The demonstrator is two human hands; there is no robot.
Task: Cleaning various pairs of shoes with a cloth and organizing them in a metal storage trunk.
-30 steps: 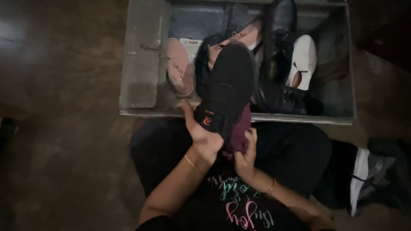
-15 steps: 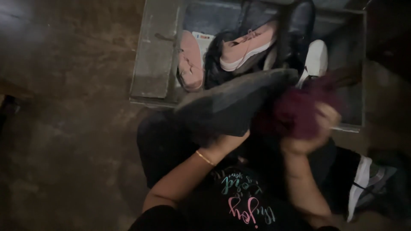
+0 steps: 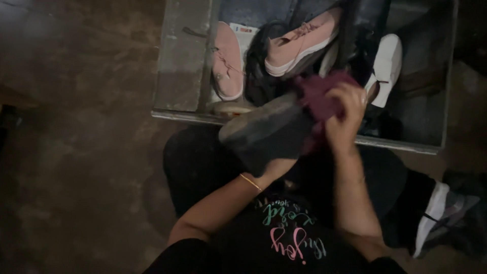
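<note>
While gripped: dark shoe (image 3: 264,134), maroon cloth (image 3: 319,94).

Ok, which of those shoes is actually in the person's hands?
The dark shoe, turned sole-up over the lap: the left hand holds it from below. The pink shoes and white shoe lie untouched in the metal box.

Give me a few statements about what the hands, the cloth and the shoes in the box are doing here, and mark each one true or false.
1. The right hand holds a maroon cloth against the dark shoe. True.
2. The left hand is empty. False: it holds the dark shoe from below.
3. Two pink shoes lie in the metal box. True.
4. The white shoe lies on the floor outside the box. False: it sits inside the box, at its right.
5. The dark shoe shows its sole. True.
</note>
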